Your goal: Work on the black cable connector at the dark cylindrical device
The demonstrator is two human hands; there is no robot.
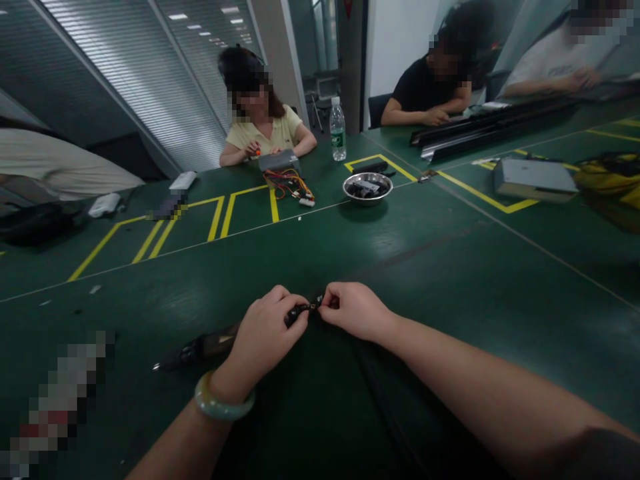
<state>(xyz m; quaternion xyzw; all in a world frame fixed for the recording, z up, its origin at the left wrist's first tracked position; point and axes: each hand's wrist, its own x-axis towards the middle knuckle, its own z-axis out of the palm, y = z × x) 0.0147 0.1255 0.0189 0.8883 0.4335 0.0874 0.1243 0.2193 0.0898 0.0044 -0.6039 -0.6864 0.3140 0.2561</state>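
A small black part (296, 313) is pinched between the thumb and fingers of my left hand (270, 327), which has a pale green bangle (224, 404) at its wrist. My right hand (353, 308) is closed on the other end, at a small dark piece (319, 300) that meets the black part; its exact shape is too small to tell. Beside and partly behind my left hand lies a dark pen-shaped tool (200, 349) with a metal tip pointing left. A dark cable or strip runs down from near my right hand.
Farther back on the green table (200, 267) stand a metal bowl (367, 189) of dark parts, a water bottle (337, 130), a grey box with coloured wires (280, 162) and a grey case (535, 179). Several people sit around; black rails (480, 127) lie at the right.
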